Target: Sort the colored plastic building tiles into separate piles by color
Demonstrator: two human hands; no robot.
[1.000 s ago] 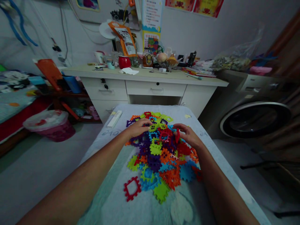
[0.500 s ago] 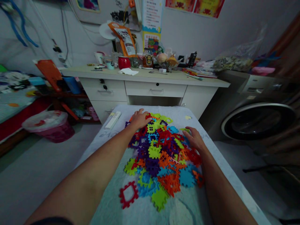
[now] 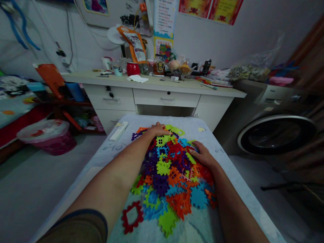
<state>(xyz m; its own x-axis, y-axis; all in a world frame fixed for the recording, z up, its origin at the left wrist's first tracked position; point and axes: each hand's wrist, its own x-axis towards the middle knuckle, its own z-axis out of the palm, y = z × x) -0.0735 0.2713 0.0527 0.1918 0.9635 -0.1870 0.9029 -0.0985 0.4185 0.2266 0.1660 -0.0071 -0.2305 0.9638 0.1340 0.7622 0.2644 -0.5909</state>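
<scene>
A pile of flat plastic interlocking building pieces point(image 3: 163, 167) with notched edges, in red, orange, yellow-green, blue and purple, lies on a cloth-covered table point(image 3: 101, 162). My left hand point(image 3: 159, 129) rests over the far side of the pile, its fingers stretched out and its thumb toward a yellow-green window piece point(image 3: 160, 141). At the pile's right edge my right hand point(image 3: 203, 155) lies with fingers apart against the pieces. Neither hand grips a piece that I can see. A red frame-shaped piece point(image 3: 132, 217) sits apart at the near left.
A long white box point(image 3: 118, 131) lies at the table's far left. Behind stands a white desk point(image 3: 167, 98) with jars and a red cup point(image 3: 133, 69). A washing machine point(image 3: 273, 118) is on the right, and a pink bin point(image 3: 48, 138) on the left floor.
My left hand has slid right across the far side of the pile, uncovering orange and purple pieces. My right hand has moved left and nearer, onto the pile's edge. The view has shifted slightly.
</scene>
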